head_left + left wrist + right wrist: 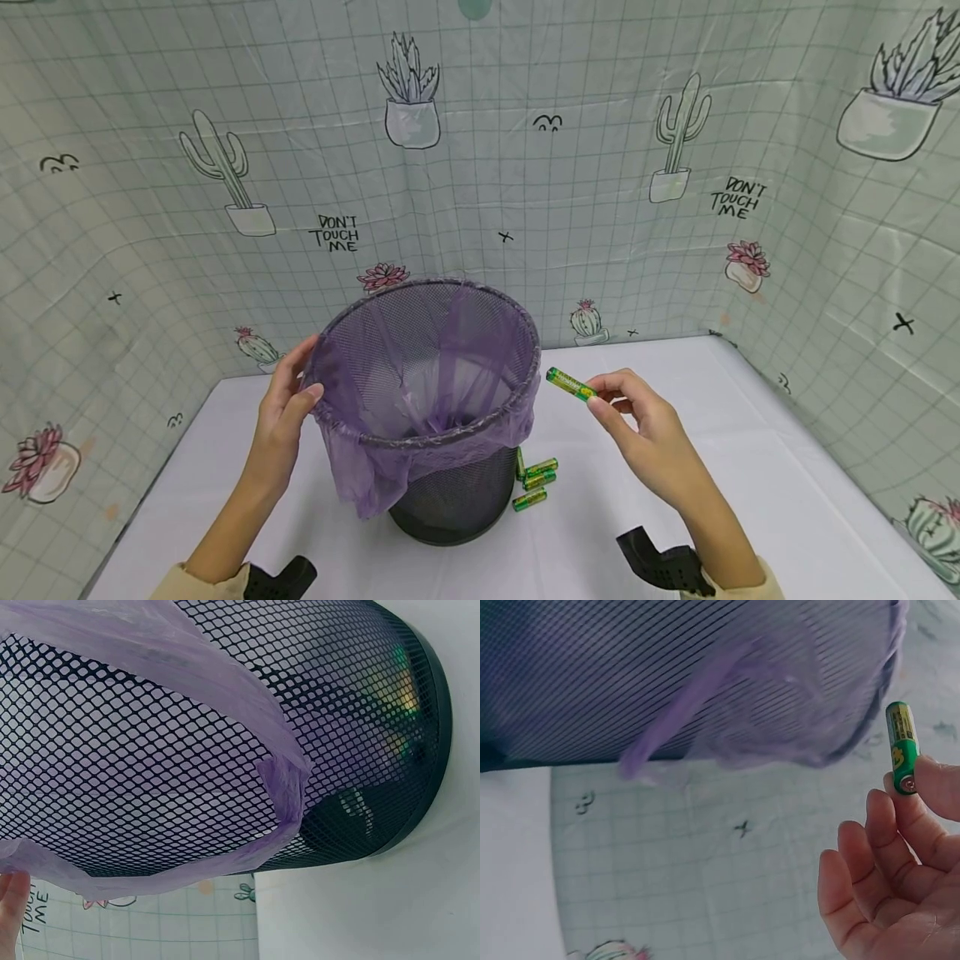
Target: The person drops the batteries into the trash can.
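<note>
A black mesh wastebasket (457, 500) stands on the white table, lined with a purple plastic bag (367, 483) folded over its rim. My left hand (288, 400) grips the rim at its left side, thumb on the near outside; only a fingertip of it shows in the left wrist view. Just right of the rim, my right hand (645, 425) pinches a green battery (571, 384) by one end between thumb and fingers. In the right wrist view the battery (902, 746) points away from the palm, beside the bag. Several more green batteries (539, 479) lie at the basket's right foot.
The white tabletop (615, 517) spreads around the basket. Behind and at both sides hangs a grid-patterned cloth (480, 192) printed with cacti and potted plants. A black wrist mount (663, 562) sits on the right forearm, another (281, 577) on the left.
</note>
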`<state>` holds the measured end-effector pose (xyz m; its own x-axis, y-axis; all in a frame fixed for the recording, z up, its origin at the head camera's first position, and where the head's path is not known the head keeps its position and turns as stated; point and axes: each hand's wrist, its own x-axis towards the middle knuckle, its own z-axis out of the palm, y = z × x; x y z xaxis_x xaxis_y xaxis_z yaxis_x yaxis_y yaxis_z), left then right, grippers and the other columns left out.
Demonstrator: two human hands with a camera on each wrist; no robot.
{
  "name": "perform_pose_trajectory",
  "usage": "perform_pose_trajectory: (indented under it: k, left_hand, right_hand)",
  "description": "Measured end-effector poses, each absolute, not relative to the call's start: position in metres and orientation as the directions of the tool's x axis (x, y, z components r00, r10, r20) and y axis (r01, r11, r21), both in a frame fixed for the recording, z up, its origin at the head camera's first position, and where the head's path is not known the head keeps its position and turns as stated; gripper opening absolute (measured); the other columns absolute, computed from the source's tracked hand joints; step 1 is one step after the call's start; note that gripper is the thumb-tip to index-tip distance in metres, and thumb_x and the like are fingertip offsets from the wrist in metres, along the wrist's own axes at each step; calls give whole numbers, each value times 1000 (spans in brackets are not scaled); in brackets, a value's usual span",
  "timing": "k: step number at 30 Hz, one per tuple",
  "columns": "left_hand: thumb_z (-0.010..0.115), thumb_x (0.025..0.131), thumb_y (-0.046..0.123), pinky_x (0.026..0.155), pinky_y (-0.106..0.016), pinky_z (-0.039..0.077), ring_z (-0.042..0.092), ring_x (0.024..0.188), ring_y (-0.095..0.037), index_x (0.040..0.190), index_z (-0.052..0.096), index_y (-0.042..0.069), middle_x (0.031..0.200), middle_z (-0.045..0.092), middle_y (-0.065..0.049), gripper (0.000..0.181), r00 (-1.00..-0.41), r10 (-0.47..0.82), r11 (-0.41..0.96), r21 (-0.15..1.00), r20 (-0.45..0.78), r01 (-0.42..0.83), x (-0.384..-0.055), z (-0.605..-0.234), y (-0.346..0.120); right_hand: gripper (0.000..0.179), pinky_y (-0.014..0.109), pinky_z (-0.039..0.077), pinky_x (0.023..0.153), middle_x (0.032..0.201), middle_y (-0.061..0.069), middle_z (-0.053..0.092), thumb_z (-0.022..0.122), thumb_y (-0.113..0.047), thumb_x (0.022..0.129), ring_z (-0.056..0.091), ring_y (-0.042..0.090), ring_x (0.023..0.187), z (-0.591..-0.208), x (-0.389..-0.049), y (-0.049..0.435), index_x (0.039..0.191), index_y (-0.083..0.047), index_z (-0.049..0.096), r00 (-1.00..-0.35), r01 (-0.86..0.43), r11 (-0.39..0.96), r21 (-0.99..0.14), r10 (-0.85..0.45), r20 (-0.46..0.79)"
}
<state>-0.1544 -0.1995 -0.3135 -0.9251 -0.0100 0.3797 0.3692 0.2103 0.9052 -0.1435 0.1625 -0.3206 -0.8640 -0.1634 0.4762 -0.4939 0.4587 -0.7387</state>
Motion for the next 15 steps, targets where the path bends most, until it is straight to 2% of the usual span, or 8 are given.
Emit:
perform_pose_trajectory:
  k: [6,15]
  left_hand:
    - [37,91,15,92,-16,31,32,126,-8,145,30,16,140,32,3,54,-925,-11,207,906,379,369,-154,-314,-200]
    - [37,91,14,91,-16,31,33,125,-8,145,29,16,140,32,3,55,-925,-7,198,907,381,372,-154,-314,-199]
  right_hand:
    - [13,16,41,81,99,-3,56,54,-7,92,50,5,89,-304,-145,152,104,-5,58,-829,-554,433,-711,-212,517]
    - [13,22,43,73,94,-6,57,59,-6,89,51,6,84,-294,-149,138,101,-8,61,-751,-655,434,-619,-283,596]
